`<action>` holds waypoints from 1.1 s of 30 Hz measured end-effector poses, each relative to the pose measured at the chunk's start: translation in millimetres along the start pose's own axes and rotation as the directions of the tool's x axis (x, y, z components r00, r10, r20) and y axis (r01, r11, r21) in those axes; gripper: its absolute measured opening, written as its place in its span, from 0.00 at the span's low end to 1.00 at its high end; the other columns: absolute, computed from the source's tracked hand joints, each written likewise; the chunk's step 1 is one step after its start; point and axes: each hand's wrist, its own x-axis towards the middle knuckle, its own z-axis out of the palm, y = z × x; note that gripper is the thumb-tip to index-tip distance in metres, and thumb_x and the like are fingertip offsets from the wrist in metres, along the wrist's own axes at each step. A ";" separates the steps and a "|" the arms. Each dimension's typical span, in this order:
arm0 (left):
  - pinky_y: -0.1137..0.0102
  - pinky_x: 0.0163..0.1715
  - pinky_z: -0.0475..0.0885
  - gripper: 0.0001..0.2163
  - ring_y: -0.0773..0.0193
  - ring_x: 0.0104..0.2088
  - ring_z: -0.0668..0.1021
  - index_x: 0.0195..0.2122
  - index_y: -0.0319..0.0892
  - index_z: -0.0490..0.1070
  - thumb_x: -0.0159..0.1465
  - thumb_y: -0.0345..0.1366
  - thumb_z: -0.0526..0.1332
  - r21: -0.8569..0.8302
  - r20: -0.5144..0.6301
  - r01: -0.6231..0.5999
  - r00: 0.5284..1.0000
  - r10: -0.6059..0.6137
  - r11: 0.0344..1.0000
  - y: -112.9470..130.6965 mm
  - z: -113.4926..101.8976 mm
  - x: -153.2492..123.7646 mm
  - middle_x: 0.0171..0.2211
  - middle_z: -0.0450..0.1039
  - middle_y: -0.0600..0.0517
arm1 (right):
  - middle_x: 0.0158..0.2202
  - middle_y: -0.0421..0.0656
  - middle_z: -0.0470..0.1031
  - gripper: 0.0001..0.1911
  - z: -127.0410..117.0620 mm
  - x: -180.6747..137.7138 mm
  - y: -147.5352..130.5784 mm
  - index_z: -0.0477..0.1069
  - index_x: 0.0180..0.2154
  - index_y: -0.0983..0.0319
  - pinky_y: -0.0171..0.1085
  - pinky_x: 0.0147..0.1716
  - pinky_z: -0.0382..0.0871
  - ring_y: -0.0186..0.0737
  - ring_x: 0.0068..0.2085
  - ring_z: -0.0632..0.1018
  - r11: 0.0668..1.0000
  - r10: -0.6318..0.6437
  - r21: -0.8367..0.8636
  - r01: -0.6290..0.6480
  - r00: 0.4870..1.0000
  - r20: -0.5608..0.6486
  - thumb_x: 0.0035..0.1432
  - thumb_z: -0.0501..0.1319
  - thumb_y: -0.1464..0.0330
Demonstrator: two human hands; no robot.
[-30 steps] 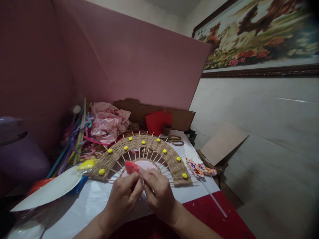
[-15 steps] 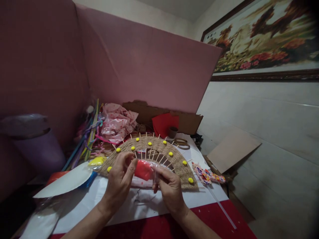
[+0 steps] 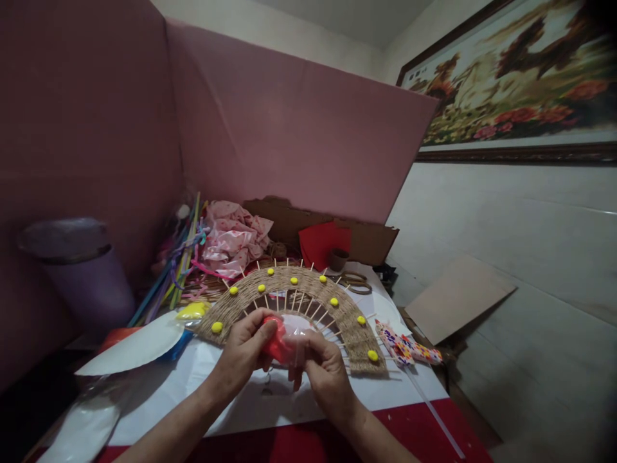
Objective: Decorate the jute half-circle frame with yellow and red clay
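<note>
red packet: clear bag, held between both hands
left hand: pinched on red end
right hand: pinched on clear end
change: left thumb now overlaps red; 0.5 s ago, at its edge
meaning: probably firmer grip; work still at packet
edges: jute-woven arch 12 o'clock, white curved sheet 9, floral wrap 3
room: bare white cover, 7 o'clock
</note>
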 end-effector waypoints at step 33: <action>0.79 0.08 0.55 0.14 0.74 0.10 0.62 0.27 0.39 0.67 0.57 0.46 0.58 0.067 -0.178 -0.072 0.981 0.083 0.995 -4.2 -1.8 5.4 0.12 0.61 0.60 | 0.17 0.35 0.67 0.09 -0.8 0.6 1.2 0.73 0.37 0.62 0.27 0.15 0.62 0.27 0.16 0.68 0.992 0.120 0.031 -0.121 0.992 0.039 0.56 0.59 0.64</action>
